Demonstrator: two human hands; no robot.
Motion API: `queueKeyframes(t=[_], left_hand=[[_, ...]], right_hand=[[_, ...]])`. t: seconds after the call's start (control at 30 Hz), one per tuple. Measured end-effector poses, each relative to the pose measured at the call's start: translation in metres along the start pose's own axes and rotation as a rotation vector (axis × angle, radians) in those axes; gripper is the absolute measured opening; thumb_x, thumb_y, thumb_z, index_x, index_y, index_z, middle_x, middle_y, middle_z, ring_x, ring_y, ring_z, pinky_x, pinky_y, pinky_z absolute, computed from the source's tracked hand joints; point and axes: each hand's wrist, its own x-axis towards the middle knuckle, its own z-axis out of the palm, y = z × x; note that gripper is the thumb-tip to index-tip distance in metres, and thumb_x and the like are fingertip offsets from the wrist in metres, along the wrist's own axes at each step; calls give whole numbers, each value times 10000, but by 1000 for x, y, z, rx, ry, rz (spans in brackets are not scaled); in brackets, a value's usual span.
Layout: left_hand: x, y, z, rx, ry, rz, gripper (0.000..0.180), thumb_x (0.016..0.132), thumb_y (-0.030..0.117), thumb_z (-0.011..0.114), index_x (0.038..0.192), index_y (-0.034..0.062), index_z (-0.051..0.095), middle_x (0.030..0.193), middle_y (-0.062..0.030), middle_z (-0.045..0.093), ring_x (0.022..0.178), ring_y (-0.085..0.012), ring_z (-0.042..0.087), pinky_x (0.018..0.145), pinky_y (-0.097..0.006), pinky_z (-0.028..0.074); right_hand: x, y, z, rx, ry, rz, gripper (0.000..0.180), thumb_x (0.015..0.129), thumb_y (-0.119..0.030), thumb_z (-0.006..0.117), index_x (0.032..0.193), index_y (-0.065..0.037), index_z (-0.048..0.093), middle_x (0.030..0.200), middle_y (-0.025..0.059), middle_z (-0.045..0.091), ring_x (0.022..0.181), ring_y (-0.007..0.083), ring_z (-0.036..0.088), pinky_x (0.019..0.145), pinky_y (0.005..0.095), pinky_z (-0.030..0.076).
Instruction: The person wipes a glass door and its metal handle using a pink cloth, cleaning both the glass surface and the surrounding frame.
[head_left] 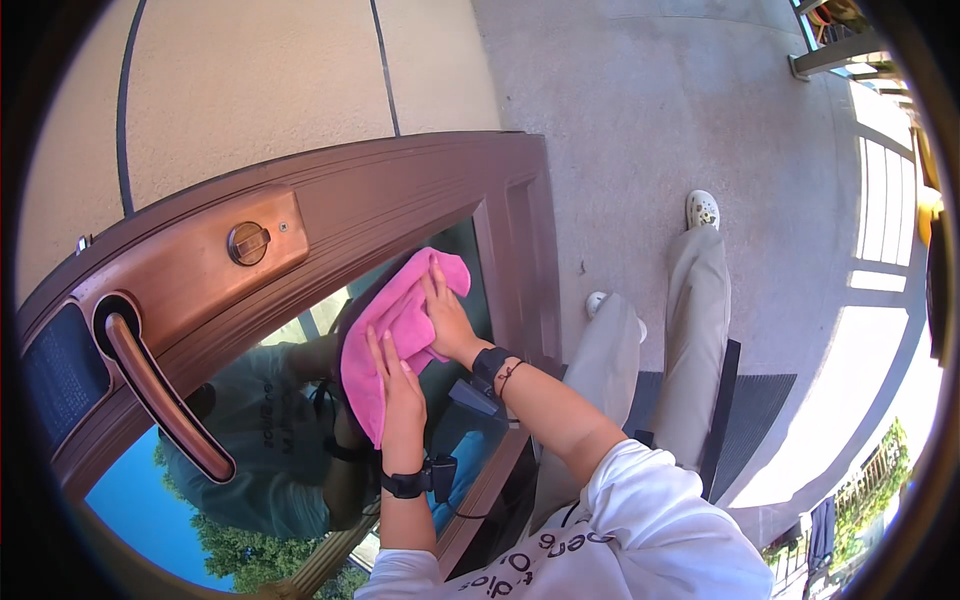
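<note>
Both my hands hold a pink cloth (375, 350) against the glass pane (465, 255) of a brown door (430, 165). My left hand (402, 390) is on the cloth's lower part, its fingers long and close together. Higher up, my right hand (448, 318) presses the upper right part, where the cloth folds over. The thumbs are partly hidden. A black band with a small box (440, 477) is strapped round my left wrist, and another dark band (490, 368) is on the right one.
A copper-coloured lever handle (165, 400) juts from the door at left, below a round lock knob (248, 243). Beige wall panels (260, 80) stand beyond. Grey concrete floor (620, 120) lies to the right, with a dark ribbed mat (755, 415) by my legs.
</note>
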Motion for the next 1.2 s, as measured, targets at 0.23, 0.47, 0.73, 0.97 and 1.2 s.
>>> queueKeyframes(t=[0.23,0.47,0.73,0.97,1.2], left_hand=[[21,14,7,-36,76,-60,395,842,64,315,1217,-50,275,1336,-166,169,1210,-344,208,966,-368,224],[-25,-7,-46,446,425,-199,443,867,194,279,1246,-34,260,1318,-243,150,1183,-413,218,945,-414,251],[3,8,0,-1,170,-84,407,853,108,279,1228,-50,268,1328,-190,181,1203,-371,208,957,-381,239],[-56,-9,-23,111,240,-167,402,852,115,269,1215,-58,284,1315,-211,193,1197,-374,222,964,-385,226],[-63,-10,-6,-1,289,-168,419,849,122,274,1222,-69,266,1314,-237,176,1203,-381,210,971,-376,213]], right_hand=[[4,1,-2,120,-15,-31,743,675,-190,578,1278,-17,179,1342,205,63,1158,421,242,938,392,285],[-11,-92,2,296,-175,-274,625,675,-168,525,1216,26,281,1337,207,107,1041,381,391,869,390,342],[-4,-40,12,218,-31,-142,650,715,-220,532,1250,-12,227,1333,189,105,1176,358,248,950,378,270],[-8,-55,-5,298,-115,-81,559,770,-169,420,1254,11,205,1333,211,90,1169,406,236,965,396,230],[-59,-87,1,247,-317,-238,570,725,-192,456,1210,43,271,1327,220,115,1143,397,279,954,377,253]])
